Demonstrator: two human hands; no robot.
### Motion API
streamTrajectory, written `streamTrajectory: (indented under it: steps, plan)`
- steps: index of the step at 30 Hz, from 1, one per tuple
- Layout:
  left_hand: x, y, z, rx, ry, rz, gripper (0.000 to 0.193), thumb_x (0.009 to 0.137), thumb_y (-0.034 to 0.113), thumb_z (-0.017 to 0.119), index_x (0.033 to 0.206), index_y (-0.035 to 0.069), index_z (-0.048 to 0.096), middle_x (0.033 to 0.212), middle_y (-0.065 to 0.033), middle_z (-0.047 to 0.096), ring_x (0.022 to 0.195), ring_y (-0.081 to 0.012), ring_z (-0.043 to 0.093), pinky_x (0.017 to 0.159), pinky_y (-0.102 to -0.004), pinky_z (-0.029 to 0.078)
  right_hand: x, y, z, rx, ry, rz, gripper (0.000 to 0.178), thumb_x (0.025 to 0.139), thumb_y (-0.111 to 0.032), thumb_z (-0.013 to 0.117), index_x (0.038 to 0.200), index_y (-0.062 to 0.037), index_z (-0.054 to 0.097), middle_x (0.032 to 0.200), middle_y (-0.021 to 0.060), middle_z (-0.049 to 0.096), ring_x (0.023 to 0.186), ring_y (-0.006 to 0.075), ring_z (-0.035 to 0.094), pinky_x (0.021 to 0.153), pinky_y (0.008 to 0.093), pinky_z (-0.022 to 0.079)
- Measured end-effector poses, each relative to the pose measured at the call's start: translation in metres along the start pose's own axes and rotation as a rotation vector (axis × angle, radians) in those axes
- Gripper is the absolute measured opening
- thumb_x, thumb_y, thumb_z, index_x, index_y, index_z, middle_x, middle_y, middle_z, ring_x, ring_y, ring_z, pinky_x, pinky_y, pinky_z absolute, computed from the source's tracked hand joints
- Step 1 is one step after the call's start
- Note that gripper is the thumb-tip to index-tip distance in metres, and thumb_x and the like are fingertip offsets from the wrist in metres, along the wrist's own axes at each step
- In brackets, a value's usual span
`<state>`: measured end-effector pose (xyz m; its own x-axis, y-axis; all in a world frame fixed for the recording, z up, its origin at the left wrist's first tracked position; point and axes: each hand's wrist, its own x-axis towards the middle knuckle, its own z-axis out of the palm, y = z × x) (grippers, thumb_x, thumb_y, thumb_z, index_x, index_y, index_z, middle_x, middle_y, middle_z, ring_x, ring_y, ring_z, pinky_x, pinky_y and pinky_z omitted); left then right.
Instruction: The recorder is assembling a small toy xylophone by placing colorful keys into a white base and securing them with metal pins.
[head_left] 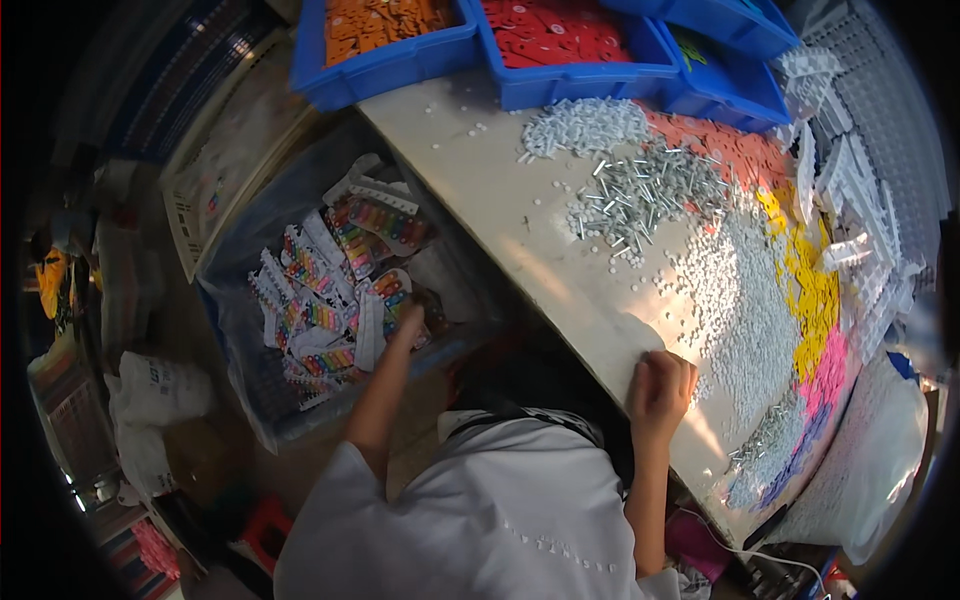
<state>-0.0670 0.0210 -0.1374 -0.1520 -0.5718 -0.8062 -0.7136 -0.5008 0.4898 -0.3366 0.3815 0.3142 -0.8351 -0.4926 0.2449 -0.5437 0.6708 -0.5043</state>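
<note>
My left arm reaches down into a blue plastic bin [232,395] lined with clear film. Inside lies a loose heap of small toy xylophones [325,318] with white frames and rainbow-coloured bars. My left hand [414,312] is among the xylophones at the heap's right side; its fingers are in shadow and mostly hidden, so its grip does not show. At the table's near left edge, my right hand [661,393] rests with its fingers curled closed. Whatever it may hold is hidden. Small white pieces [715,300] lie spread beyond that hand.
On the table [470,190] are piles of metal pins [640,200], yellow bars [808,300], pink bars [828,372] and coral bars [725,145]. Blue trays of orange pieces [385,28] and red pieces [555,38] stand at the far edge. White frames [855,200] are heaped right.
</note>
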Motion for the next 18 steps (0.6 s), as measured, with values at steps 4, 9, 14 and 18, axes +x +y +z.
streamTrajectory:
  steps: [4,9,14,18]
  plan:
    - [-0.038,0.072,-0.003,0.094,0.256,0.541,0.035,0.093,0.018,0.058,0.126,0.005,0.059,0.106,-0.0166,0.066,0.094,-0.0269,0.065,0.084,-0.0382,0.052,0.004,0.004,-0.006,-0.011,0.011,0.001,0.02,0.085,-0.003,0.07,0.104,-0.0035,0.063,0.103,0.0127,0.064,0.096,0.0323,0.058,0.087,0.0419,0.047]
    - [-0.214,0.24,0.031,-0.281,0.389,1.054,0.023,0.098,0.002,0.056,0.121,0.0,0.057,0.115,-0.0112,0.062,0.104,-0.0207,0.058,0.094,-0.0347,0.048,0.004,0.01,-0.018,0.056,0.016,0.039,0.02,0.084,-0.005,0.072,0.102,-0.005,0.064,0.098,0.0116,0.064,0.092,0.0322,0.059,0.082,0.0426,0.048]
    - [-0.358,0.313,0.078,-0.103,0.382,1.779,0.018,0.099,0.004,0.056,0.116,-0.001,0.056,0.11,-0.0144,0.061,0.102,-0.0303,0.057,0.093,-0.0422,0.047,0.02,0.022,-0.027,0.184,0.058,-0.159,0.025,0.079,-0.004,0.073,0.102,-0.0039,0.063,0.098,0.0091,0.063,0.091,0.0293,0.06,0.081,0.0403,0.05]
    - [-0.397,0.306,0.129,0.27,-0.133,2.093,0.022,0.094,0.018,0.065,0.111,0.005,0.061,0.107,-0.0123,0.063,0.102,-0.0314,0.059,0.092,-0.0455,0.045,0.061,0.067,-0.076,-0.077,0.229,-0.172,0.026,0.078,-0.004,0.071,0.103,-0.0049,0.064,0.102,0.0098,0.064,0.096,0.0315,0.061,0.086,0.0424,0.049]
